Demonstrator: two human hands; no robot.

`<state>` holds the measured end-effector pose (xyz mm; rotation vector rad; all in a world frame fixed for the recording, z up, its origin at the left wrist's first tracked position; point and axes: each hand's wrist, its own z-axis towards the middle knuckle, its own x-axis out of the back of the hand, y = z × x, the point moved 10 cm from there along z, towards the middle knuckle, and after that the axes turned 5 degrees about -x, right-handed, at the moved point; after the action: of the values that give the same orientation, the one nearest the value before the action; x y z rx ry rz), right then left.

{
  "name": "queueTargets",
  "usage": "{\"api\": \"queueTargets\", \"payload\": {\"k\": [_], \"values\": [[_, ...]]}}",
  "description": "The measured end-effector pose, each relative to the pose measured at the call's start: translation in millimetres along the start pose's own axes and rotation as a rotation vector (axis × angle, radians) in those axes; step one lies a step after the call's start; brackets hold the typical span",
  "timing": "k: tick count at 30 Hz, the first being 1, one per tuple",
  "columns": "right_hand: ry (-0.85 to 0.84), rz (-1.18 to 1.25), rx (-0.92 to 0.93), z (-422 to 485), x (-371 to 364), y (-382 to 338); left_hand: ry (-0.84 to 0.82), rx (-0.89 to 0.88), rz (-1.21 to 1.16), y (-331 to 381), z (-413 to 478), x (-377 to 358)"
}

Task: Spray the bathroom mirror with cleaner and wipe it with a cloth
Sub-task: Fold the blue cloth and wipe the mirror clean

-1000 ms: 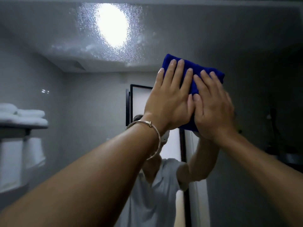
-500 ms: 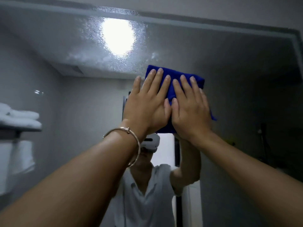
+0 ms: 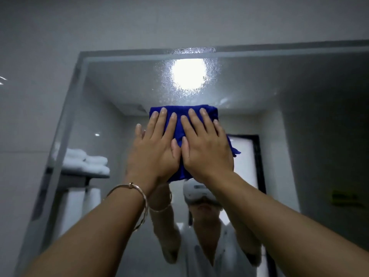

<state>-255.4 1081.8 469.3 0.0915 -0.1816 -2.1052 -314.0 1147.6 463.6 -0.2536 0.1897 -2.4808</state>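
Note:
A folded blue cloth (image 3: 180, 114) lies flat against the bathroom mirror (image 3: 299, 108). My left hand (image 3: 153, 150), a bangle on its wrist, presses on the cloth's left half with straight fingers. My right hand (image 3: 205, 150) presses beside it on the right half, thumbs touching. A patch of spray droplets (image 3: 165, 76) covers the glass just above the cloth, around the reflected ceiling light. No spray bottle shows.
The mirror's frame (image 3: 65, 124) runs down the left and across the top, with grey wall (image 3: 30, 96) beyond it. The glass reflects a person in a white shirt, a shelf of white towels (image 3: 87, 162) and a doorway (image 3: 247, 156).
Both hands and the cloth slid left and down across the glass, away from the droplet patch. The camera swung, bringing the mirror's left and top edges into view.

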Motion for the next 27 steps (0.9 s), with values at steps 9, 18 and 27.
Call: {"api": "queueTargets", "payload": {"k": [9, 18, 27], "values": [[-0.007, 0.052, 0.094, 0, -2, -4, 0.122, -0.032, -0.005, 0, -1, 1], [-0.024, 0.063, 0.149, -9, 23, 72, 0.145, -0.061, -0.021, 82, 20, -4], [-0.068, 0.044, 0.013, -39, 66, 226, 0.179, -0.121, -0.107, 235, 53, -15]]}}
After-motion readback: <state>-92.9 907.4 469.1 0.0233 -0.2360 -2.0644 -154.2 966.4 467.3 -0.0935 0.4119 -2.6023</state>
